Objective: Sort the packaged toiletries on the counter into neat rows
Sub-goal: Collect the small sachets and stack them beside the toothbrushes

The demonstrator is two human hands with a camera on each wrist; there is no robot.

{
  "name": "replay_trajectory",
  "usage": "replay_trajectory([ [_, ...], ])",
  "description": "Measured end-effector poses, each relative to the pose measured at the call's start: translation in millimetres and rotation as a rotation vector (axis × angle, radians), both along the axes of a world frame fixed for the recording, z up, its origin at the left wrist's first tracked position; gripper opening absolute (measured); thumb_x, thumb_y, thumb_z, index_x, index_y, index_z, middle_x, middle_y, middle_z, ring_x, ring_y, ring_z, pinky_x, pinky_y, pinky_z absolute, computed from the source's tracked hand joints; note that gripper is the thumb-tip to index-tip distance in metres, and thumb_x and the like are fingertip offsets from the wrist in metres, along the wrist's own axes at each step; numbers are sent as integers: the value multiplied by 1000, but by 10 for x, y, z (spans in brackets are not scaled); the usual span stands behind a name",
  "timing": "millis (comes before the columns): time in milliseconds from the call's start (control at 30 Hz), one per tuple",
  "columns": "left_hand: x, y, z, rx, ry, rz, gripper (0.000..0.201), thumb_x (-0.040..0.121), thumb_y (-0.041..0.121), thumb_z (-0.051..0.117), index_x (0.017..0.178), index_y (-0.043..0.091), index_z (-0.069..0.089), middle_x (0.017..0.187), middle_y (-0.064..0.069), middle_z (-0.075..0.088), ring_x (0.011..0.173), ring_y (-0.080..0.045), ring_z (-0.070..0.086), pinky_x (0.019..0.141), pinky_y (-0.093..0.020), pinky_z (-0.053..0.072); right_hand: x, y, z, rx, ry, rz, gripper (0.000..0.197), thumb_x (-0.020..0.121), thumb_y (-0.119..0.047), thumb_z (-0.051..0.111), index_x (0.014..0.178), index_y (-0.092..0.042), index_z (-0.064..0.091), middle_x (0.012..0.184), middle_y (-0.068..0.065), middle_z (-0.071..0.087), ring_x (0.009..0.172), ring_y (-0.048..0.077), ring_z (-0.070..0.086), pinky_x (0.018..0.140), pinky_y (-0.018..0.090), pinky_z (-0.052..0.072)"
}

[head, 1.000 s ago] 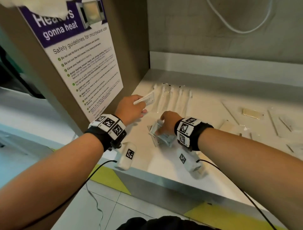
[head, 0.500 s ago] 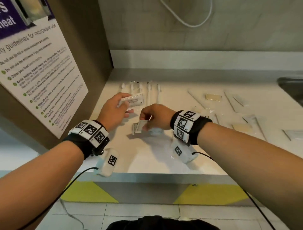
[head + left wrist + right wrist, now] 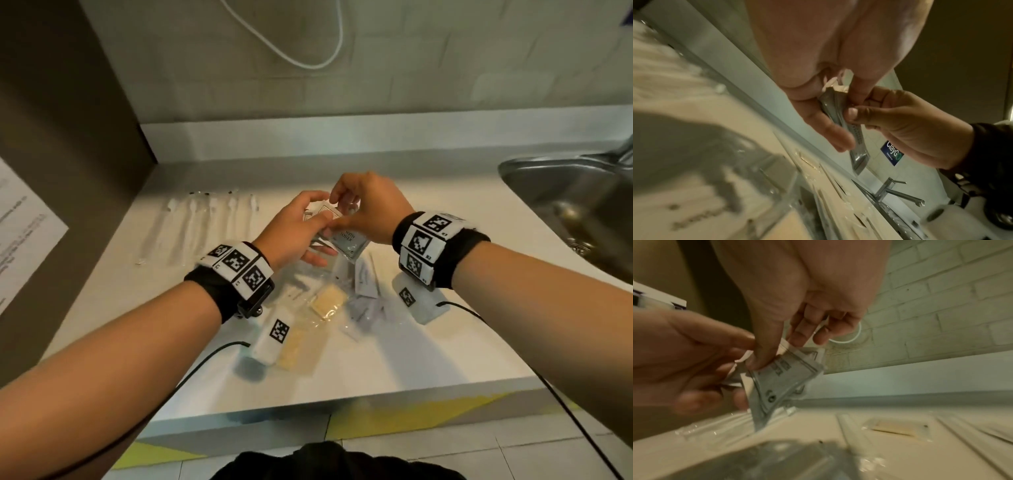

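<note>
Both hands lifted off the bench (image 3: 445,342) and met mid-frame: left hand (image 3: 294,233) and right hand (image 3: 370,209) each pinch the sachets (image 3: 346,240), passing them over. Loose packets (image 3: 329,301) below remain unsorted.

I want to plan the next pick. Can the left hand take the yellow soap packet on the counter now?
Probably not yet: the left hand and right hand both hold sachets. The yellow soap packet lies uncovered just below.

Dim, warm indoor light, soft shadows on the counter (image 3: 445,342), wide-angle bending at edges, blurred wrist-view foregrounds
</note>
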State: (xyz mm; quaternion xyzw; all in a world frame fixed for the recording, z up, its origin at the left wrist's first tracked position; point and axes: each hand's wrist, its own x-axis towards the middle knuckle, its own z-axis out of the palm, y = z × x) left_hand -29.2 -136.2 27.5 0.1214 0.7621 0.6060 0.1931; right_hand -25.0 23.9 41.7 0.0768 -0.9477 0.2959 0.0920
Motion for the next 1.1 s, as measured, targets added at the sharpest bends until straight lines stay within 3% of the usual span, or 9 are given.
replay_trajectory([
  [67, 14, 196, -22, -14, 1, -20, 32, 103, 22, 46, 134, 28, 47, 90, -7, 67, 78, -29, 75, 55, -36, 61, 18, 193, -73, 31, 45, -11, 44, 61, -39, 87, 94, -22, 62, 78, -14, 61, 82, 15, 56, 70, 30, 47],
  [167, 20, 416, -44, -26, 34, -15, 33, 104, 15, 41, 132, 29, 49, 81, 3, 60, 60, -12, 71, 55, -35, 61, 46, 450, -134, -7, 33, 19, 48, 65, -35, 85, 103, -19, 61, 94, -8, 59, 75, 2, 49, 65, 21, 40],
  [300, -5, 642, -67, -23, 12, 26, 28, 104, 15, 41, 127, 26, 53, 110, -10, 64, 70, -23, 75, 51, -36, 60, 161, 834, -131, -53, -62, -7, 49, 74, -40, 78, 114, -20, 58, 106, -7, 58, 82, 7, 55, 67, 15, 44],
  [433, -5, 901, -91, -1, -29, 58, 22, 105, 15, 40, 120, 23, 53, 113, -12, 65, 73, -27, 75, 56, -39, 62, 397, 1379, -134, -19, -241, -88, 27, 88, -34, 66, 111, -20, 61, 106, -5, 63, 92, 13, 60, 77, 23, 46],
  [533, 17, 1101, -134, 50, -28, 51, 22, 105, 14, 39, 121, 20, 52, 110, -8, 66, 79, -26, 74, 56, -34, 61, 653, 1876, -178, 141, -402, -140, 24, 90, -22, 62, 114, -22, 62, 112, -4, 63, 100, 15, 58, 88, 27, 44],
  [633, 43, 1273, -176, 57, -20, 45, 23, 105, 15, 39, 122, 22, 53, 111, -6, 66, 86, -26, 74, 62, -33, 61, 934, 2300, -284, 399, -591, -219, 41, 84, -9, 58, 118, -33, 58, 122, -10, 57, 106, 16, 53, 97, 35, 46],
  [733, 93, 1402, -214, 39, -22, 31, 23, 104, 16, 40, 121, 23, 54, 115, -8, 66, 87, -26, 74, 62, -31, 62, 1156, 2481, -447, 486, -690, -242, 55, 81, 0, 53, 124, -33, 51, 129, -3, 51, 113, 24, 51, 95, 34, 46],
  [867, 152, 1494, -305, 38, -29, 41, 22, 104, 13, 40, 120, 21, 53, 119, -13, 65, 86, -27, 74, 67, -34, 63, 1173, 2503, -560, 464, -663, -226, 53, 78, 3, 65, 123, -22, 52, 124, 5, 48, 110, 25, 53, 88, 30, 47],
  [1100, 226, 1454, -382, 23, -60, 103, 26, 104, 11, 38, 126, 19, 51, 118, -17, 66, 84, -30, 74, 68, -37, 63, 978, 2416, -522, 654, -662, -125, 45, 75, -19, 74, 115, -15, 53, 114, 3, 57, 102, 23, 58, 78, 28, 47],
])
